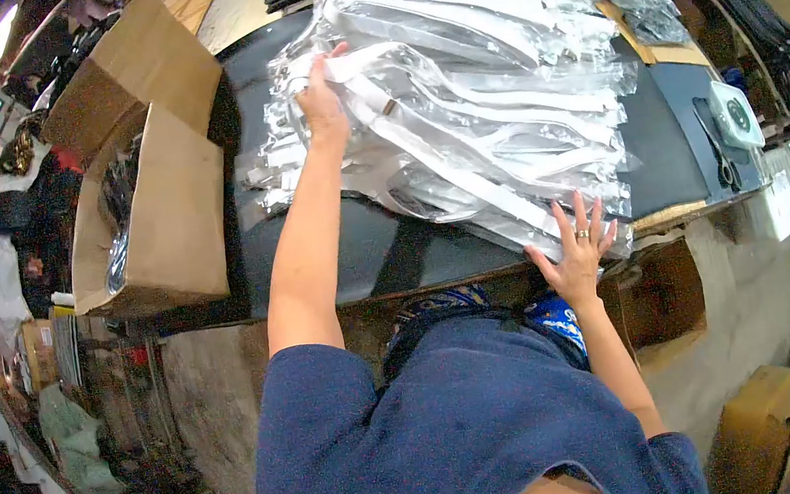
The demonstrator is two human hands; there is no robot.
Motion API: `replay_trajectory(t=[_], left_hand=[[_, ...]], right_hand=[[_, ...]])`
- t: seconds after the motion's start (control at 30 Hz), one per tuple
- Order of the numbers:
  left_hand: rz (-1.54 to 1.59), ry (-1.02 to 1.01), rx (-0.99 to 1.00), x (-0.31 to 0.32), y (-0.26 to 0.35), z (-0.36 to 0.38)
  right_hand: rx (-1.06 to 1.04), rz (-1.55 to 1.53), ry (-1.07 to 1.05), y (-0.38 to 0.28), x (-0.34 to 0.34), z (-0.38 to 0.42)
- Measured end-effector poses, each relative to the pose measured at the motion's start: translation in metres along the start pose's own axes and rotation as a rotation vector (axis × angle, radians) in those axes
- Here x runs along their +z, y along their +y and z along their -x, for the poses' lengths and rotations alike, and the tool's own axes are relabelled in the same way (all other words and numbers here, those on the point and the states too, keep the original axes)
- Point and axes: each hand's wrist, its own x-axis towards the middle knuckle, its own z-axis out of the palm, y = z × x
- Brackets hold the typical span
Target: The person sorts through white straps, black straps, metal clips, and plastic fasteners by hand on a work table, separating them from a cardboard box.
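Note:
A large heap of white belts (510, 59) in clear plastic sleeves covers the middle of the dark table. My left hand (323, 110) is at the heap's left side, its fingers closed around the end of one sleeved white belt (420, 137). This belt runs diagonally down to the right across the top of the others, with a small brown band near its upper part. My right hand (574, 257) lies with fingers spread on the sleeves at the lower right edge of the heap, near the belt's other end.
An open cardboard box (174, 217) with dark plastic-wrapped items stands on the left. Black scissors (721, 156) and a white device with a round dial (736, 113) lie at the right. Crumpled clear plastic (642, 5) sits behind, and a carton (759, 428) stands on the floor.

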Motion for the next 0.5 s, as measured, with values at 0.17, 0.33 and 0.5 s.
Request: replay_trajectory(t=[0.17,0.33,0.5], left_hand=[[0.16,0.065,0.065,0.024,0.022,-0.022],[0.037,0.127,0.306,0.061,0.057,-0.06],[-0.347,0.064,0.567,0.112,0.127,-0.059]], right_hand=[[0.015,-0.007,0.012,0.005,-0.006,-0.003],[-0.07,-0.055,0.111,0.012,-0.005,-0.001],[-0.038,-0.087,0.045,0.011,-0.005,-0.004]])
